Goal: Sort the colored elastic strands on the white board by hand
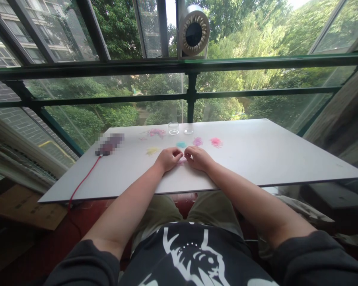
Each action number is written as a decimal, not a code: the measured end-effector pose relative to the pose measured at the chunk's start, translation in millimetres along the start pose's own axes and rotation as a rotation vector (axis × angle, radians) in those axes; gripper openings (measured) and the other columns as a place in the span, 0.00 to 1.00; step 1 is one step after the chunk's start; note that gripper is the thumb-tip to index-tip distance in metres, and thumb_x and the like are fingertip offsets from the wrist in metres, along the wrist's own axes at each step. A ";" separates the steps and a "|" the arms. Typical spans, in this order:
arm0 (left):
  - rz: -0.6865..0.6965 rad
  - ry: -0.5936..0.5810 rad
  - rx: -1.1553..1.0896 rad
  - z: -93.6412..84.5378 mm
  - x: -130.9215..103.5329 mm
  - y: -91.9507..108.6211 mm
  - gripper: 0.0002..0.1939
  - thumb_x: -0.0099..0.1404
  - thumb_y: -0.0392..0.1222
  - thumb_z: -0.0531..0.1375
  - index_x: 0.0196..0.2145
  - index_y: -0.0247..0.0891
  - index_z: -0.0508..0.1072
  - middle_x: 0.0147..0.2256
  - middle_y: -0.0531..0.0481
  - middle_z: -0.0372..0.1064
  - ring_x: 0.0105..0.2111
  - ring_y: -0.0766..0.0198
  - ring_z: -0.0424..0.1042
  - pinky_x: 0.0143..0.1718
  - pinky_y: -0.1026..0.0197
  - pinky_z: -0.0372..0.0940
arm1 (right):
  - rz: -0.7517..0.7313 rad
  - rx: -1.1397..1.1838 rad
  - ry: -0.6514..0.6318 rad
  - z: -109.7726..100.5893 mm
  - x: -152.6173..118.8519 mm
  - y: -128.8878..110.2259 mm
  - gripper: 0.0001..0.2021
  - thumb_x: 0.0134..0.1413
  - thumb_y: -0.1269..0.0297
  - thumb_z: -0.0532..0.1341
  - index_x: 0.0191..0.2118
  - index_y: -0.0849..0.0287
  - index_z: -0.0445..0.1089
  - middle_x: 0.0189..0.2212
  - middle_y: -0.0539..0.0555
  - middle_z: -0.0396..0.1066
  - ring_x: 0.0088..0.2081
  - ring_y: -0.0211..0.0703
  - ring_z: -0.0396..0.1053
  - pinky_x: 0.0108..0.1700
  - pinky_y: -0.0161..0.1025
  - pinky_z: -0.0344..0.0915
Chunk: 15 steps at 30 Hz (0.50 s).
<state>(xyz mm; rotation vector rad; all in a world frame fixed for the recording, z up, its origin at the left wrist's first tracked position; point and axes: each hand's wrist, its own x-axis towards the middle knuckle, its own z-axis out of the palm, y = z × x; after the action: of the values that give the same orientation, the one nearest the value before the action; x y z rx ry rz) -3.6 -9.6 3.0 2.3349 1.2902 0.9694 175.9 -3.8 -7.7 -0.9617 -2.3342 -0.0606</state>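
Observation:
My left hand (168, 158) and my right hand (199, 157) rest close together near the table's front edge. Thumb and fingers of each are pinched, and whatever is between them is too small to make out. Below the fingertips lies a small pile of pink-purple pieces (181, 162), partly hidden by the hands. Just beyond the fingers is a teal pile (181, 145), with a purple pile (197, 141) to its right and a bright pink pile (216, 142) farther right. A yellow pile (152, 151) lies left of my left hand. The pieces look thin and tiny.
On the white table (271, 155), a larger pink-purple pile (156, 132) spreads at the back left. A clear round container (173, 128) and a low clear dish (188, 130) stand near the far edge. A blurred-out device (109, 144) at left trails a red cable (85, 178).

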 end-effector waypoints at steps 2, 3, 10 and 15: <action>0.004 0.005 -0.002 0.0 0.2 0.0 0.10 0.58 0.43 0.54 0.31 0.37 0.73 0.29 0.52 0.73 0.29 0.67 0.68 0.34 0.65 0.61 | -0.014 0.000 0.017 0.8 -0.3 1.0 0.03 0.49 0.71 0.54 0.32 0.59 0.64 0.28 0.53 0.67 0.31 0.41 0.62 0.35 0.35 0.55; 0.008 0.009 -0.003 0.0 0.3 0.0 0.10 0.58 0.43 0.54 0.30 0.37 0.73 0.29 0.53 0.73 0.29 0.67 0.68 0.34 0.65 0.61 | -0.017 0.001 0.022 1.1 -0.5 1.4 0.03 0.49 0.70 0.55 0.32 0.59 0.63 0.27 0.53 0.66 0.31 0.41 0.61 0.35 0.35 0.55; 0.021 0.027 0.001 0.5 -0.1 0.2 0.10 0.58 0.44 0.55 0.30 0.37 0.73 0.29 0.52 0.73 0.28 0.67 0.68 0.34 0.65 0.62 | -0.017 0.009 0.055 0.9 -1.6 0.6 0.04 0.48 0.72 0.53 0.30 0.59 0.62 0.27 0.53 0.66 0.30 0.40 0.61 0.33 0.34 0.55; 0.037 0.031 -0.002 1.1 -0.2 -0.7 0.09 0.58 0.43 0.55 0.30 0.37 0.73 0.29 0.52 0.73 0.28 0.67 0.69 0.35 0.65 0.63 | -0.004 0.011 0.060 -0.2 -1.5 -1.1 0.04 0.47 0.73 0.52 0.29 0.59 0.62 0.26 0.53 0.66 0.29 0.40 0.60 0.32 0.34 0.55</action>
<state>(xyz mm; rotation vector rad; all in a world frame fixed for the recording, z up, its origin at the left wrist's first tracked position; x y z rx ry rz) -3.4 -9.3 1.7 2.3594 1.2614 1.0218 176.1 -5.6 -8.1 -0.9370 -2.2800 -0.0774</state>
